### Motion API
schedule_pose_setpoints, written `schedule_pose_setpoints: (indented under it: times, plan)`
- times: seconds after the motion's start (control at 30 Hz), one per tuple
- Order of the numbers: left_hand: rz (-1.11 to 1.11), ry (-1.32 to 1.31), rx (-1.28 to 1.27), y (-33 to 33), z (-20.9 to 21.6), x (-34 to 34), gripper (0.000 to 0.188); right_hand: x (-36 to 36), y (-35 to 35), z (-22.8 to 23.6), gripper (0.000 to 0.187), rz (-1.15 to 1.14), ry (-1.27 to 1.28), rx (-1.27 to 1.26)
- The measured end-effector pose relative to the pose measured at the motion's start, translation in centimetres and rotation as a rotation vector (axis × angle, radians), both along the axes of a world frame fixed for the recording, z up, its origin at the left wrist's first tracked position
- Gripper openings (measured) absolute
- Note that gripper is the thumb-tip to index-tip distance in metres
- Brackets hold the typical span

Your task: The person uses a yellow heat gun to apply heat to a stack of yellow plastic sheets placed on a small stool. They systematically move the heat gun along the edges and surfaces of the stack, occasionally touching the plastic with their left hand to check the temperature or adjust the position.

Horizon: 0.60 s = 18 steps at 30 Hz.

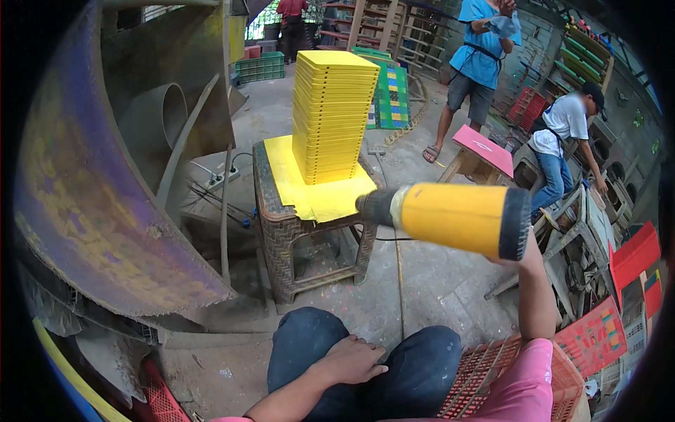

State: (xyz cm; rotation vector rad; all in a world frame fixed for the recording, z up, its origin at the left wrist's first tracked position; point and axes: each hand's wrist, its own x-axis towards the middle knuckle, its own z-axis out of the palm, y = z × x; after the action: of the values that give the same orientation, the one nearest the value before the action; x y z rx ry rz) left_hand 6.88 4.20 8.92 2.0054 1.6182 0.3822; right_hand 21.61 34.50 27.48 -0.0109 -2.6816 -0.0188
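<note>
My right hand (529, 254), mostly hidden behind the tool, holds up a yellow heat gun (453, 218) with a black rear end. Its dark nozzle points left, near the corner of a yellow sheet (281, 169). On that sheet rises a tall, slightly leaning stack of thin yellow slabs (330, 116), dark spots along one corner. A brown woven-pattern stool (275, 246) carries both. My left hand (354, 360) lies on my lap near the left knee, fingers loosely stretched and holding nothing.
A large curved purple-and-yellow panel (84, 190) stands close on the left. A red plastic crate (485, 373) is beside my right leg. One person in blue (485, 63) stands ahead; another in white (562, 126) bends over at the right. A power strip (223, 177) lies behind the stool.
</note>
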Motion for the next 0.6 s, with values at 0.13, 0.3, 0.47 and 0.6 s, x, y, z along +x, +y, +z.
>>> schedule_pose_setpoints:
  times: [0.13,0.3,0.47,0.6]
  plan:
    - [-0.004,-0.007,0.024,-0.1,-0.1,0.0,0.043,-1.5,-0.2,0.4,0.041,-0.144,0.181,0.066]
    - [0.007,-0.002,0.023,-0.4,-0.5,-0.1,0.042,-5.2,-1.1,1.2,0.030,-0.237,0.560,0.027]
    - [-0.002,-0.001,0.000,-0.4,-0.2,-0.2,0.043,-4.3,-0.9,1.5,0.046,-0.256,0.499,-0.074]
    - [0.000,-0.005,0.001,-0.3,-0.3,-0.2,0.043,-2.8,-1.8,1.4,0.045,-0.210,0.250,-0.075]
